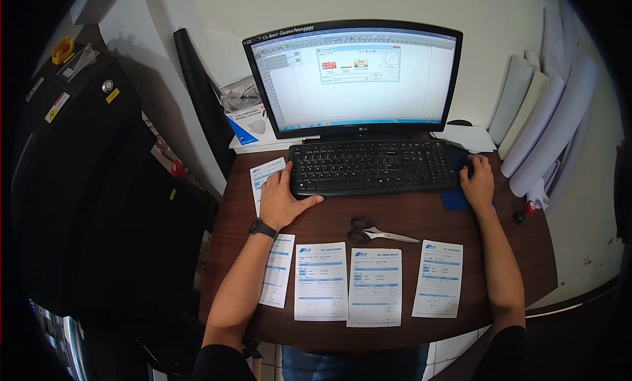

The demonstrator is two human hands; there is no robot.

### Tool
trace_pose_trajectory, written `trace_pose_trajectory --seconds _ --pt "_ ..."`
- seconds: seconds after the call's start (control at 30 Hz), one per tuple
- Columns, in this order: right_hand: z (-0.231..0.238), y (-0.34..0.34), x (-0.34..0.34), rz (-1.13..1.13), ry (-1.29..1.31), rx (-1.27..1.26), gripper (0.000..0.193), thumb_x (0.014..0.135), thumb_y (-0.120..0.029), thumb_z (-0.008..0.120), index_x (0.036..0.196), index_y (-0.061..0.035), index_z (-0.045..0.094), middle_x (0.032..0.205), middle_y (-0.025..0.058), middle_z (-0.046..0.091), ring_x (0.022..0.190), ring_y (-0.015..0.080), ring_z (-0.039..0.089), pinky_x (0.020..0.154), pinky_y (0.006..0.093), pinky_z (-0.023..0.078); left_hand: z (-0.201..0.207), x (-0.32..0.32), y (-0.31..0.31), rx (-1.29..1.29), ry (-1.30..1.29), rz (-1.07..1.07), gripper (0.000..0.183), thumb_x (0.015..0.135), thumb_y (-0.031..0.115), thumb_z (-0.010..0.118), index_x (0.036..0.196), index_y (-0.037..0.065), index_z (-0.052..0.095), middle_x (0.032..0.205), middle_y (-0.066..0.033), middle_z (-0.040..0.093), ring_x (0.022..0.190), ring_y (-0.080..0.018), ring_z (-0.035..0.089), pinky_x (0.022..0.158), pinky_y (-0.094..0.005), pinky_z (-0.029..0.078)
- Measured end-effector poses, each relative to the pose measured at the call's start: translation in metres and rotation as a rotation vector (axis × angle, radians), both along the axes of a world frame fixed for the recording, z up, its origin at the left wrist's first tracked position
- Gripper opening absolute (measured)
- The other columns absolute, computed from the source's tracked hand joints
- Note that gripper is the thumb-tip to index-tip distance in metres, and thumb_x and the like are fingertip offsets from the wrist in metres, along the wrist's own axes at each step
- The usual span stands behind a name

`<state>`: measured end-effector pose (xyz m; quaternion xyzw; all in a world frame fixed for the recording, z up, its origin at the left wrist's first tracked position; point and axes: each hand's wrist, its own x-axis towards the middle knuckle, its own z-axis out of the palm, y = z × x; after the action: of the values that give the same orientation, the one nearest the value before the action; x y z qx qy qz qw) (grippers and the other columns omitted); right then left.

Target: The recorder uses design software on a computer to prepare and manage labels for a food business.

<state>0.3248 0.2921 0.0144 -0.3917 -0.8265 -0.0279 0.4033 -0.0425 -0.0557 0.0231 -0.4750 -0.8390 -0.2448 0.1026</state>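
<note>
My left hand (282, 200) rests at the left end of the black keyboard (375, 166), its fingers apart and the thumb stretched along the near edge. It holds nothing and partly covers a paper form (261, 172) beneath it. A dark watch (263, 229) sits on that wrist. To the right of the keyboard, my right hand (480, 181) is curled over a dark computer mouse (467, 165), mostly hidden under the palm, on a blue mouse pad (453, 201). Beyond the keyboard stands a monitor (368, 104) with a small dialog window over a white page.
Black-handled scissors (382, 233) lie mid-desk, blades to the right. Several filled-in forms (320, 282) line the near edge. A face mask box (249, 126) stands left of the monitor, paper rolls (536, 121) and a red-and-black stamp (525, 213) at right. A large black machine (85, 183) fills the left.
</note>
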Motion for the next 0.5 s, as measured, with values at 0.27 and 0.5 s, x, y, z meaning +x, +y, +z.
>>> trace_pose_trajectory --seconds 0.27,0.5 --pt "-0.0009 0.0024 0.0007 -0.003 0.003 -0.011 0.032 0.087 -0.016 0.069 0.116 -0.0006 0.065 0.115 0.0171 0.063 0.109 0.0393 0.063 0.091 0.0493 0.051 0.0033 0.0017 0.0 -0.017 -0.026 0.001 0.122 0.067 0.076 0.083 0.152 -0.003 0.048 0.128 -0.0242 0.062 0.12 -0.0389 0.059 0.107 -0.0465 0.045" --pt "0.0003 0.0019 0.0003 0.001 0.015 -0.034 0.033 0.087 -0.015 0.07 0.116 -0.0012 0.064 0.114 0.0165 0.063 0.106 0.0394 0.062 0.09 0.0493 0.051 0.0014 0.0005 -0.0002 0.0 -0.015 -0.003 0.122 0.067 0.077 0.083 0.152 -0.003 0.048 0.128 -0.0242 0.062 0.12 -0.0389 0.059 0.107 -0.0468 0.045"
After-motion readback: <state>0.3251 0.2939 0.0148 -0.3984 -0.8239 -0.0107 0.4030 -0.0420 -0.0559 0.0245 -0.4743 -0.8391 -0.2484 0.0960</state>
